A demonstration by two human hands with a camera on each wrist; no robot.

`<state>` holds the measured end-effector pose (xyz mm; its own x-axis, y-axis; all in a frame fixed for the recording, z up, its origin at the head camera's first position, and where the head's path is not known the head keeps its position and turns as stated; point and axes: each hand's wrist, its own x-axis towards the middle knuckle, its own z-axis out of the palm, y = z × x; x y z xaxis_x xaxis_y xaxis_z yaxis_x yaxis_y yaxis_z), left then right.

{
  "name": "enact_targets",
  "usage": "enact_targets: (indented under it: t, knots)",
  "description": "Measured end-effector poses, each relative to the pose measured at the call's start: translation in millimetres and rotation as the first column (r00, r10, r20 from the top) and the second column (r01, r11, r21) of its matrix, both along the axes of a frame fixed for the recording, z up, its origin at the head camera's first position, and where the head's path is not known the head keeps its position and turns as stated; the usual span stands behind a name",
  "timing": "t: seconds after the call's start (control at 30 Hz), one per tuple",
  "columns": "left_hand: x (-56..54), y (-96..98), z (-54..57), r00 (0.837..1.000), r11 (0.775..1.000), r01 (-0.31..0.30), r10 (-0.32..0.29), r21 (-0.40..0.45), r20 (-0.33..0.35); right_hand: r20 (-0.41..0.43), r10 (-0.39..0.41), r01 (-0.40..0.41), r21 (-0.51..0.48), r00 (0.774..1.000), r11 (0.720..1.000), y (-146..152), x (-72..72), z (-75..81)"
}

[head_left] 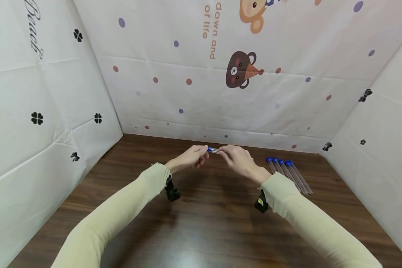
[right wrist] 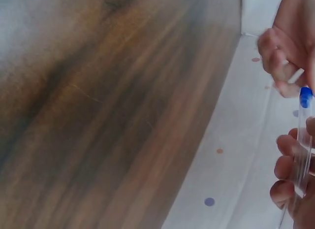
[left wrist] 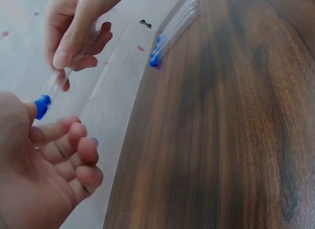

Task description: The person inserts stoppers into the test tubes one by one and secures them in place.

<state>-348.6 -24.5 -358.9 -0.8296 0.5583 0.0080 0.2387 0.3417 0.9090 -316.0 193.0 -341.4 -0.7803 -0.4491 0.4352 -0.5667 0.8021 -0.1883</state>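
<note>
Above the far part of the table, both hands hold one clear test tube (head_left: 216,150) with a blue cap (left wrist: 43,107). My left hand (head_left: 190,157) pinches the capped end between thumb and forefinger, its other fingers loosely bent away from the tube. Round the clear body, my right hand (head_left: 238,160) has its thumb and fingers curled. The cap sits at the mouth of the tube in the right wrist view, and the tube's lower end is partly hidden by the right hand.
Several clear tubes with blue caps (head_left: 300,178) lie side by side on the brown wooden table (head_left: 201,223), right of the right hand. White printed sheets (head_left: 174,93) stand behind the table and along both sides. Black wrist cameras (head_left: 172,190) hang under the cuffs.
</note>
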Motion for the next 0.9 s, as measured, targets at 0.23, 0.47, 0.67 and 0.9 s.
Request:
enact_targets:
  t: [0.23, 0.47, 0.67, 0.9]
  knots:
    - [-1.0, -6.1, -0.8, 0.996, 0.994, -0.087, 0.087, -0.065, -0.006, 0.052, -0.091, 0.094, -0.051, 0.994, 0.994, 14.6, -13.9, 15.2]
    - [-0.4, -13.9, -2.8, 0.996, 0.990, -0.078, 0.082, -0.120, 0.033, 0.117, -0.269, 0.279, -0.080, 0.956, 0.957, 46.1, -29.5, 21.0]
    - [-0.7, -17.3, -4.0, 0.997, 0.981, -0.064, 0.069, -0.184, 0.018, 0.188, -0.342, 0.361, -0.074, 0.921, 0.930, 75.6, -36.3, 18.2]
    - [0.8, -19.4, -4.2, 0.997, 0.975, -0.067, 0.072, -0.210, 0.016, 0.238, -0.421, 0.438, -0.021, 0.876, 0.899, 107.3, -35.6, 4.7]
